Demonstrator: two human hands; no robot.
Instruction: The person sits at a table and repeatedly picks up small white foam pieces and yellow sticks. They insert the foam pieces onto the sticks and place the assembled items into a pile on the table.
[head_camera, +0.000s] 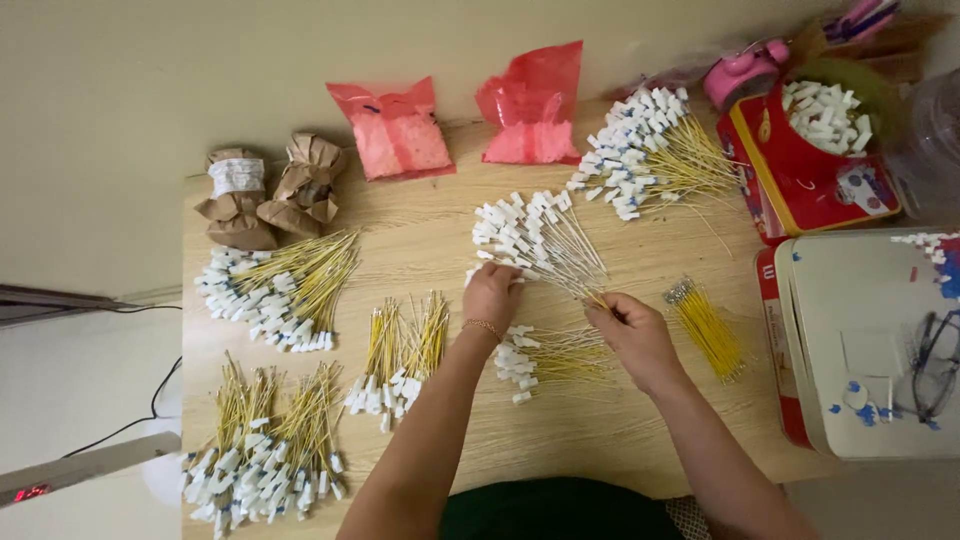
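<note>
My fingertips are hidden under the wire bundle (535, 240); left hand (492, 296) curled on white connectors, right hand (632, 330) pinching yellow leads.

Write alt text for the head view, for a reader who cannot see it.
Two bare hands, left hand and right hand, gather a fan of wires with white plugs on a wooden table. More wire bundles lie around, with two red bags at the back.
</note>
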